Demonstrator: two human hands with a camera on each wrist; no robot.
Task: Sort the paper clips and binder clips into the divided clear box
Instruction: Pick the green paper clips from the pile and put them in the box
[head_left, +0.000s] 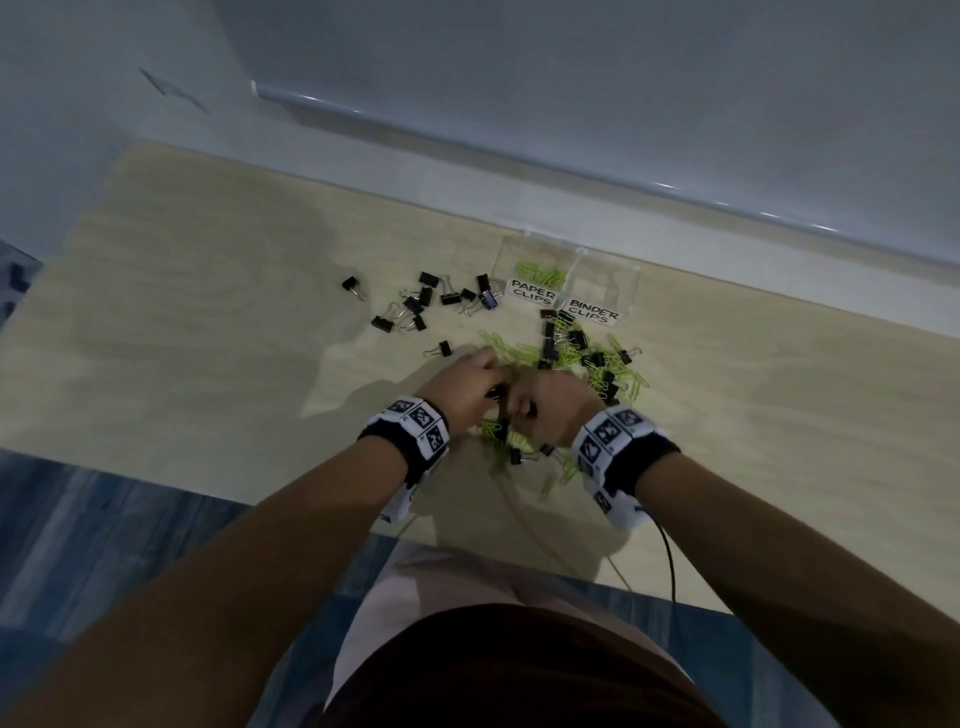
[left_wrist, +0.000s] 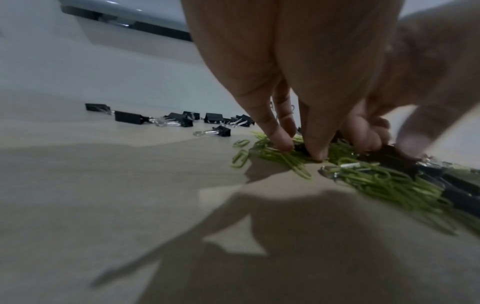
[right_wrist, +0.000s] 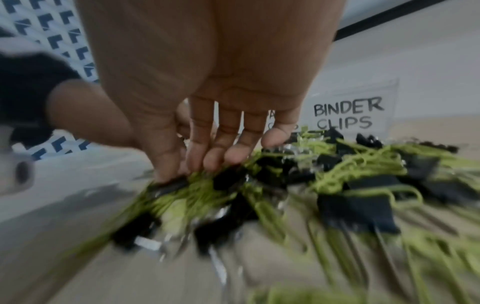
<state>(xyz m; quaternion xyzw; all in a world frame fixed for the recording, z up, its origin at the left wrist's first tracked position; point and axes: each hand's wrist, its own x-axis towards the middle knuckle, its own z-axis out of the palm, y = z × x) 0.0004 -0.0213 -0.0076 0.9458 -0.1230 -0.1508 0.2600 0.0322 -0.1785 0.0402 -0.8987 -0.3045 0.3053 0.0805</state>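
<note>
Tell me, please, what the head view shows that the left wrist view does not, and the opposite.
Only the head view shows the divided clear box, its PAPER CLIPS label, green clips already inside that compartment, and both wristbands.

Only the left wrist view shows, from close, the left hand's fingertips pressing down into the green paper clips.

Both show the loose black binder clips lying apart on the table, and the mixed pile.

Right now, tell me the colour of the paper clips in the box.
Light green paper clips, in the box compartment labelled PAPER CLIPS; clearest in the head view.
</note>
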